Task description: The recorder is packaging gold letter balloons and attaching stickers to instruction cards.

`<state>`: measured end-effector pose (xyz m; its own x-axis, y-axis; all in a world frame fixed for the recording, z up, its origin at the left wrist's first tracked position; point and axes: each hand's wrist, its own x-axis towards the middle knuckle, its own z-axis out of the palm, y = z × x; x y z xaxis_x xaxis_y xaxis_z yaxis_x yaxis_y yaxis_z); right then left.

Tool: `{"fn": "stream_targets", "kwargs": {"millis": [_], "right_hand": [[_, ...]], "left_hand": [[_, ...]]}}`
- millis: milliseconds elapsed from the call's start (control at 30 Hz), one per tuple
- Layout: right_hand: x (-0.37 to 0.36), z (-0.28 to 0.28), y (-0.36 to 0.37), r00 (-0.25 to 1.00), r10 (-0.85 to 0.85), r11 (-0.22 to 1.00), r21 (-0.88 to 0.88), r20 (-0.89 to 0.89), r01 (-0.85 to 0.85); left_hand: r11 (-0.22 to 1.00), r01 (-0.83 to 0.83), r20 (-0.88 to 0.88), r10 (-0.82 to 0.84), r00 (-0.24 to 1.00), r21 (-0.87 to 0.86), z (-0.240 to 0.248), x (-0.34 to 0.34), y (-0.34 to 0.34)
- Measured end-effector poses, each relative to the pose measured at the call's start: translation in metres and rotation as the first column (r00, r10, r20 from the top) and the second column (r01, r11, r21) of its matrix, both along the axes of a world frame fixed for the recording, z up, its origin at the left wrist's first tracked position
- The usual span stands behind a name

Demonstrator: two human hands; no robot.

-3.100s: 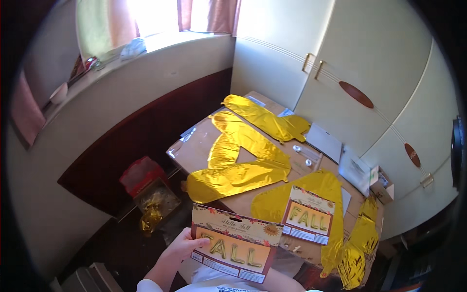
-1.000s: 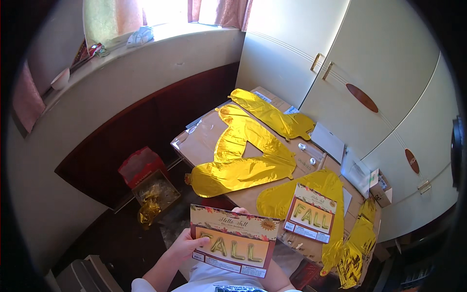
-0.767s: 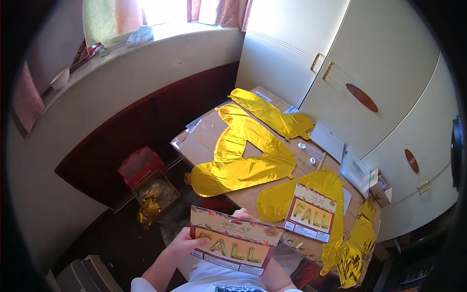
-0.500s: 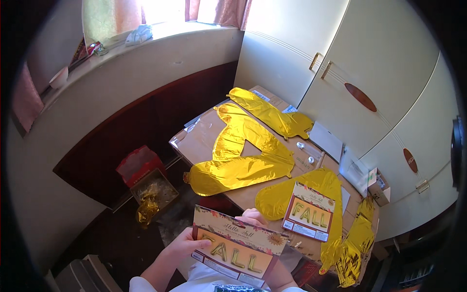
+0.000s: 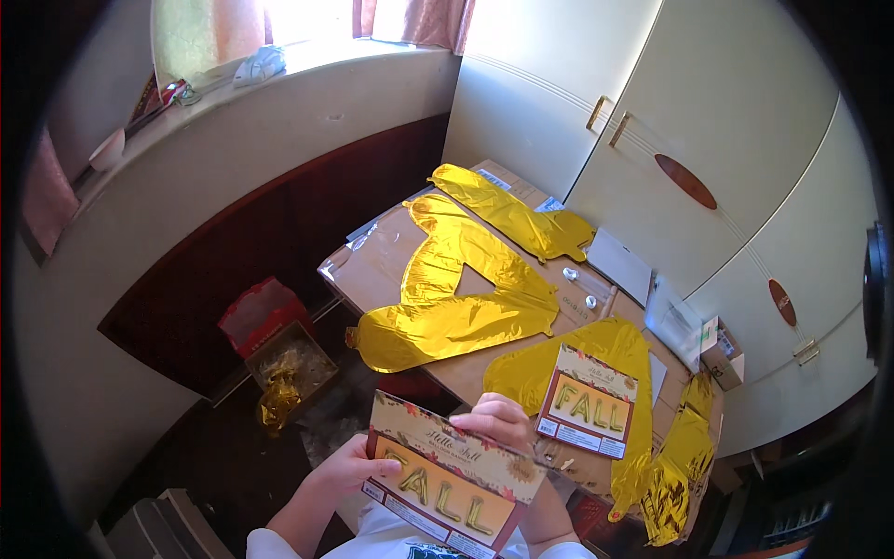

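Observation:
A flat balloon package (image 5: pixel 447 484) with a printed card front is held upright before my body. My left hand (image 5: pixel 354 464) grips its left edge, thumb across the front. My right hand (image 5: pixel 496 422) has its fingers curled over the top edge; its palm and wrist are partly behind the package. A matching package (image 5: pixel 587 410) lies on a flat gold foil balloon (image 5: pixel 521 377) just right of my right hand. Farther off lie a large letter-shaped gold balloon (image 5: pixel 494 326) and a bent one (image 5: pixel 507 212).
The balloons rest on cardboard (image 5: pixel 354 275). A crumpled gold balloon (image 5: pixel 669 494) hangs over its right edge. Two white ribbon rolls (image 5: pixel 590 303), a small carton (image 5: pixel 722 354) and a clear plastic case (image 5: pixel 672 321) lie nearby. An open box (image 5: pixel 317 363) stands below left, wardrobe doors (image 5: pixel 708 121) behind.
My right hand has risen from behind the package, and its fingers now lap over the top edge. My left hand keeps its hold. The view has shifted slightly.

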<state>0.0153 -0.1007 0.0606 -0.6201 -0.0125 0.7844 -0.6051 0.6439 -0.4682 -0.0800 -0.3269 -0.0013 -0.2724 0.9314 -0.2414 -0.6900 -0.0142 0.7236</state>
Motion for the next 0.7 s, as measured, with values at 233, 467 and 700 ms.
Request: {"fn": "stream_targets", "kwargs": {"millis": [233,467,700], "right_hand": [[0.007,-0.033,-0.012,0.972,0.189,0.812,-0.578,0.138,-0.076],[0.007,-0.061,-0.011,0.859,0.505,0.344,-0.893,-0.085,-0.291],[0.023,-0.031,0.051,0.733,0.540,0.607,-0.795,0.414,0.002]], "left_hand": [[0.995,-0.098,-0.109,0.095,0.990,-0.022,0.008,-0.004,0.000],[0.992,-0.130,-0.106,0.128,0.986,-0.009,0.009,-0.001,0.006],[0.983,-0.161,-0.392,0.116,0.912,-0.085,0.023,-0.004,0.003]]}}
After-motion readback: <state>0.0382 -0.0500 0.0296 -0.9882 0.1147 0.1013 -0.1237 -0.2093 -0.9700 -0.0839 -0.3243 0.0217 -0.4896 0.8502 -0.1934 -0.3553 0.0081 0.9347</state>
